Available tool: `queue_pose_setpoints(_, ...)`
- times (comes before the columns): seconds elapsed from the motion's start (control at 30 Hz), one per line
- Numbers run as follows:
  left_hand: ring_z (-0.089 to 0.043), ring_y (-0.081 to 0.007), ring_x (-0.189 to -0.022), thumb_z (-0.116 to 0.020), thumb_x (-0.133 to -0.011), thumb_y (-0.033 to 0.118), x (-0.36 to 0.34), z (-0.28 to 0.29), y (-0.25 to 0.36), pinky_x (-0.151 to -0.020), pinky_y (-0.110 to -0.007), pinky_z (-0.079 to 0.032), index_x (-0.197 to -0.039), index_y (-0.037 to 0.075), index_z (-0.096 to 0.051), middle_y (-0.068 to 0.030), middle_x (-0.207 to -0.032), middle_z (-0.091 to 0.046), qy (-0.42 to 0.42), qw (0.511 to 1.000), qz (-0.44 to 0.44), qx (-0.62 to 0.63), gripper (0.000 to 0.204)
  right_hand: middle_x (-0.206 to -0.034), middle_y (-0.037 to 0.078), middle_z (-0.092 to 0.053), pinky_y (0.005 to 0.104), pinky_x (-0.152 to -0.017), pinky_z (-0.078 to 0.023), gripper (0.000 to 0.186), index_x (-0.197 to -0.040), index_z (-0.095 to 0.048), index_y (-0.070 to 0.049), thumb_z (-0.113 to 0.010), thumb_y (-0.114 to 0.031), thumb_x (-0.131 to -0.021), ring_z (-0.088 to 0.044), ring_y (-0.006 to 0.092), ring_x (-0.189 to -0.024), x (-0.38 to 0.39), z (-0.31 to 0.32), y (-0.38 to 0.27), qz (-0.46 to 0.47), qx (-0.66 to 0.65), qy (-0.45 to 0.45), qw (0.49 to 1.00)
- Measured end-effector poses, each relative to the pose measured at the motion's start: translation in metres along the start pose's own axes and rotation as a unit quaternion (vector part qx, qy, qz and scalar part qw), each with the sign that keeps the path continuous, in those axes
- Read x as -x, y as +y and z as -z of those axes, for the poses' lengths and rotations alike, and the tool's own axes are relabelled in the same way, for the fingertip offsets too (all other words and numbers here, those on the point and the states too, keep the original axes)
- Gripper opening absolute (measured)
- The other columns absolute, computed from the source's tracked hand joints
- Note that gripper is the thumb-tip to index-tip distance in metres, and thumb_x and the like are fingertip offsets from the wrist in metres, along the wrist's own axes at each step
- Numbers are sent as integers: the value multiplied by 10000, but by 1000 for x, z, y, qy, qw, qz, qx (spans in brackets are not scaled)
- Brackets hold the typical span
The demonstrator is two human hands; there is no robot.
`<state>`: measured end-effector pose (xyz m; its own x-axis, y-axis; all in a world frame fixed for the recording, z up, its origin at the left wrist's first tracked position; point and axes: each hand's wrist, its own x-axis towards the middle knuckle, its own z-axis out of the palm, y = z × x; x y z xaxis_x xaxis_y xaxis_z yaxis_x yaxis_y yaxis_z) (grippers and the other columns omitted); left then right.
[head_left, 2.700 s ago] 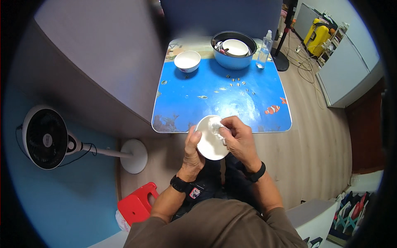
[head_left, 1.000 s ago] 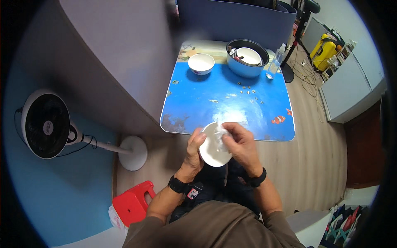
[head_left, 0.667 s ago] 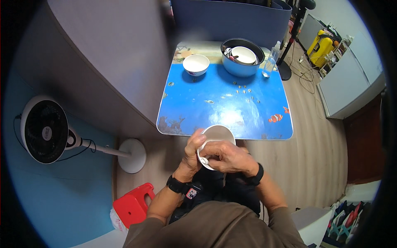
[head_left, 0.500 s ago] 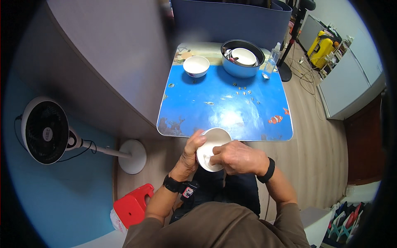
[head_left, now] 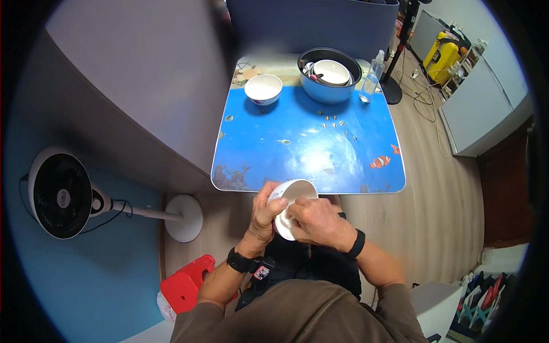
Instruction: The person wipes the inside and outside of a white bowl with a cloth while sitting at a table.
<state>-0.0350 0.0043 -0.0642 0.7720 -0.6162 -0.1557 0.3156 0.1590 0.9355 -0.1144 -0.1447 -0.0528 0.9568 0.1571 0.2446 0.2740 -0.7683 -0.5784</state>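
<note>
Over my lap, just off the table's near edge, a white bowl (head_left: 298, 190) is tilted with its opening toward my right. My left hand (head_left: 264, 216) is closed round its left side, thumb over the rim. My right hand (head_left: 319, 222) reaches into it, fingers bent and pressed against the inner wall. Something whitish seems to be under those fingertips, but it blends with the bowl and I cannot make it out. A second white bowl (head_left: 263, 88) stands upright at the table's far left.
On the blue sea-patterned table (head_left: 257, 163), a round pot (head_left: 327, 95) holds a white bowl (head_left: 331, 72) and utensils. A clear spray bottle (head_left: 370, 81) stands beside it. A standing fan (head_left: 64, 197) and red stool (head_left: 186, 283) are at left, a yellow suitcase (head_left: 441, 60) far right.
My right hand has shifted slightly left inside the bowl. The bowl has turned a little in my left hand. The whole view has shifted slightly.
</note>
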Motion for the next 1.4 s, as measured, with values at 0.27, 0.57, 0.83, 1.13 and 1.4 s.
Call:
queue_pose_setpoints(0.27, -568, -154, -943, -617, -803, 414, -7, -5, -2, -838, -290, -463, -1160, -14, -536, -106, -1034, -601, 25, 999, -37, 15, 563, -929, 22, -684, 235, -675, -492, 168, -999, -670, 9, -605, -28, -848, -608, 63, -783, 4, -2, -5, -192, -631, 179, 730)
queue_pose_setpoints(0.57, -555, -138, -899, -602, -819, 402, -6, -12, 2, -797, -293, -461, -1095, 13, -554, -78, -974, -586, -5, 998, 12, 67, 479, -813, 179, -580, 422, -659, -468, 110, -892, -582, -1, -592, -11, -783, -600, 366, -737, -10, -6, -13, -17, -325, 119, 938)
queue_pose_setpoints(0.83, -558, -126, -897, -609, -831, 391, -5, -1, 1, -781, -295, -465, -1061, 35, -566, -60, -965, -581, -18, 995, 77, 66, 426, -891, 127, -556, 399, -685, -518, 201, -919, -605, -12, -656, -74, -735, -629, 298, -806, 6, 30, 10, 149, 103, -68, 981)
queue_pose_setpoints(1.13, -585, -136, -867, -598, -812, 394, 0, -5, 0, -757, -273, -482, -1106, 38, -564, -55, -940, -593, -15, 998, 63, 25, 463, -819, 105, -526, 364, -606, -499, 175, -870, -605, 0, -632, -85, -720, -595, 231, -711, 3, 11, 25, 172, 184, 63, 966)
queue_pose_setpoints(1.4, -561, -132, -866, -637, -791, 388, -9, -4, -17, -773, -282, -467, -1092, -2, -568, -78, -942, -603, 20, 998, -38, -46, 498, -733, 136, -649, 359, -564, -512, 150, -882, -666, 16, -596, -45, -763, -619, 234, -584, 23, -8, 4, -107, -312, 26, 944)
